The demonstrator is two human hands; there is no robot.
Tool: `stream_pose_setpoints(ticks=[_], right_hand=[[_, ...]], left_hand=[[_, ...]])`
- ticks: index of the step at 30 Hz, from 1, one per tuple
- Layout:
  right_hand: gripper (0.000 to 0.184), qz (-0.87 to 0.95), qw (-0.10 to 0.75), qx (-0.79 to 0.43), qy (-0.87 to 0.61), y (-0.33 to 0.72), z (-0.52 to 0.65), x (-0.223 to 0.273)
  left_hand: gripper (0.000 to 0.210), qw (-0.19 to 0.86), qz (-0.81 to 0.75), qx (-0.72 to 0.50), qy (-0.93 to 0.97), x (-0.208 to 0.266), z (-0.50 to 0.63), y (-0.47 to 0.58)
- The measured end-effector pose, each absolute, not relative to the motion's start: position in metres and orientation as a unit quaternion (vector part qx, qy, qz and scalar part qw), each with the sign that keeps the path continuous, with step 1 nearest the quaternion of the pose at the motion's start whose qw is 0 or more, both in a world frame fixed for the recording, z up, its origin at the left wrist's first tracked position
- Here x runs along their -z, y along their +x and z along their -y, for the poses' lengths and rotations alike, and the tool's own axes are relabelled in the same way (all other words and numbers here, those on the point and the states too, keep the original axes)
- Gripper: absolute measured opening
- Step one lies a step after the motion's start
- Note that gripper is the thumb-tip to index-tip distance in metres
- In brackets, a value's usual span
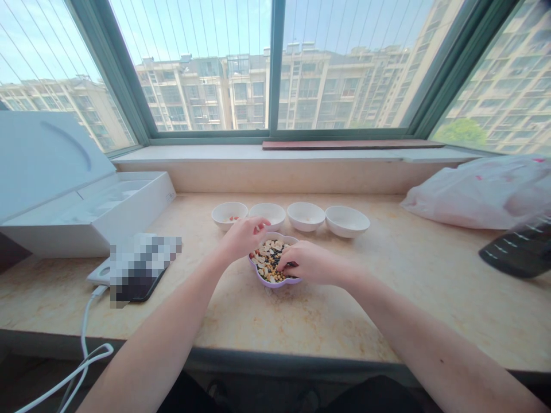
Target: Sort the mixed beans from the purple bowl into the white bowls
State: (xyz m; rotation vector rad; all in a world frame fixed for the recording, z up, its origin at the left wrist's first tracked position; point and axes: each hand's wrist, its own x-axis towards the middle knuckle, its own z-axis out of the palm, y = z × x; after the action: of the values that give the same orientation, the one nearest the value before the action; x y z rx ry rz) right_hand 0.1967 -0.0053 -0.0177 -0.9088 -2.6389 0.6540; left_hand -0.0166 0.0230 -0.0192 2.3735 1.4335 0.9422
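Observation:
A purple-rimmed, scalloped bowl (275, 284) holds a mix of black beans, yellow kernels, pale peanuts or similar pieces and some red bits (269, 261). My right hand (310, 263) reaches into its right side, fingers bent together among the pieces; what they pinch is hidden. Over the bowl's far left edge, in front of the second white bowl (278, 215), is my left hand (246, 236). Its fingers are curled, and anything between them is too small to make out. The leftmost white bowl (219, 217) contains a few red and pale pieces.
Two more white bowls, the third (306, 217) and the fourth (348, 221), complete the row. At left lie an open white box (133, 212), a phone (148, 287) and a white cable (86, 321). A plastic bag (473, 195) and a dark container (516, 252) are at right.

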Motion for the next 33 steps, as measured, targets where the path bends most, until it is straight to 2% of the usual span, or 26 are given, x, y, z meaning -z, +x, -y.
stream_pose_setpoints(ticks=[3,11,20,26,33], right_hand=[[0.024,0.904,0.138,-0.251,-0.317,0.198,0.004,0.017],[0.017,0.804,0.292,-0.38,-0.352,0.206,-0.001,0.011],[0.037,0.617,0.461,-0.52,-0.369,0.213,-0.01,0.0],[0.034,0.517,0.498,-0.612,-0.33,0.214,-0.011,-0.004],[0.041,0.462,0.491,-0.663,-0.325,0.209,-0.007,-0.005]], left_hand=[[0.021,0.103,-0.488,-0.324,0.804,0.019,-0.023,-0.018],[0.021,0.106,-0.482,-0.296,0.818,0.012,-0.021,-0.023],[0.02,0.162,-0.427,-0.245,0.855,0.009,-0.015,-0.024],[0.023,0.168,-0.423,-0.215,0.864,0.006,-0.009,-0.018],[0.022,0.185,-0.408,-0.192,0.874,0.005,-0.004,-0.014]])
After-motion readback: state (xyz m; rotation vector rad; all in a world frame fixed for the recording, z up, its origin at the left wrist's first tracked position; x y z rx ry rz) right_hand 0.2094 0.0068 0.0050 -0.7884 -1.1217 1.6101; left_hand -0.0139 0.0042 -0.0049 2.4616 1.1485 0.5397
